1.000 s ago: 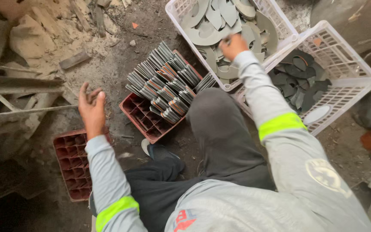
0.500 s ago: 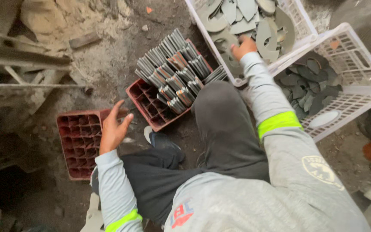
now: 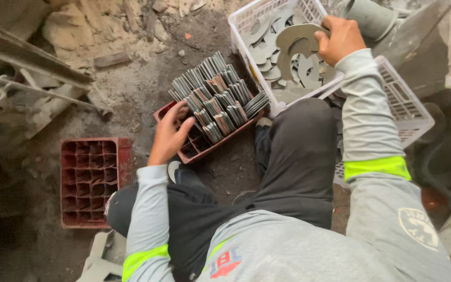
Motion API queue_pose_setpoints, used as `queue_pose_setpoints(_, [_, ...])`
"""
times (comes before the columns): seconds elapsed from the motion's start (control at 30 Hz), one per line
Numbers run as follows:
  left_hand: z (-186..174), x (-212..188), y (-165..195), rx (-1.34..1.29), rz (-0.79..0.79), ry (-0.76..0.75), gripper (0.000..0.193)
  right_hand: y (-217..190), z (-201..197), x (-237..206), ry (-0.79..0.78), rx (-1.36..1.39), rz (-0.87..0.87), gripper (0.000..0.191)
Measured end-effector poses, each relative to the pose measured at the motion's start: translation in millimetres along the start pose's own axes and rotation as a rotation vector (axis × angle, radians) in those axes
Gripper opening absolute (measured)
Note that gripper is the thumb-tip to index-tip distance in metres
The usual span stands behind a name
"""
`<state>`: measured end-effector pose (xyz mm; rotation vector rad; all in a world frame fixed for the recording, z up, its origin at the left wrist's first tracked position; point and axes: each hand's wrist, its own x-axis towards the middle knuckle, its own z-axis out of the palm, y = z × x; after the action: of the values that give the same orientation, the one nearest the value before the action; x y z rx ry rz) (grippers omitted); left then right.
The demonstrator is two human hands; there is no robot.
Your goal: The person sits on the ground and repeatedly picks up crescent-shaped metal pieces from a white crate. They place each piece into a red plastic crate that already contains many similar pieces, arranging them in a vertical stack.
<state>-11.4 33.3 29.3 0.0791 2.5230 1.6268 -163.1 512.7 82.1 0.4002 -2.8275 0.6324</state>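
My right hand grips a stack of flat grey C-shaped metal plates, lifted just above the white plastic basket that holds several more of them. My left hand rests with fingers spread on the near left corner of a red compartment crate on the dirt floor. That crate is packed with upright bundles of grey metal plates. My dark-trousered knee is raised between the crate and the baskets.
An empty red compartment crate lies at the left. A second white basket sits at the right under my arm. Rubble and metal bars fill the upper left; a grey pipe stands at the top right.
My left hand moved right from the empty red crate to the filled one. My right hand closed on plates in the white basket and lifted them.
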Motion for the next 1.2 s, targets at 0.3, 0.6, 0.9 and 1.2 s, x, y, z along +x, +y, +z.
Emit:
queue_pose_setpoints(0.3, [87.1,1.7,32.2,-0.858,-0.095,-0.405,0.037,-136.7,9.3,-9.3,-0.459,0.677,-0.23,0.019])
queue_pose_setpoints(0.6, [58.9,-11.3,20.4,-1.086,-0.083,-0.25,0.065,-60.3,31.4,-12.8,0.483,-0.388,-0.094,0.04])
queue_pose_setpoints(0.9, [98.8,-12.7,28.7,-0.561,0.031,0.138,0.032,-211.9,130.2,-120.9,-0.258,0.998,-0.081,0.048])
queue_pose_setpoints(1.2, [95.6,-26.1,23.2,0.06,0.364,0.182,0.042,-205.9,145.6,-114.9,-0.112,1.011,0.096,0.023])
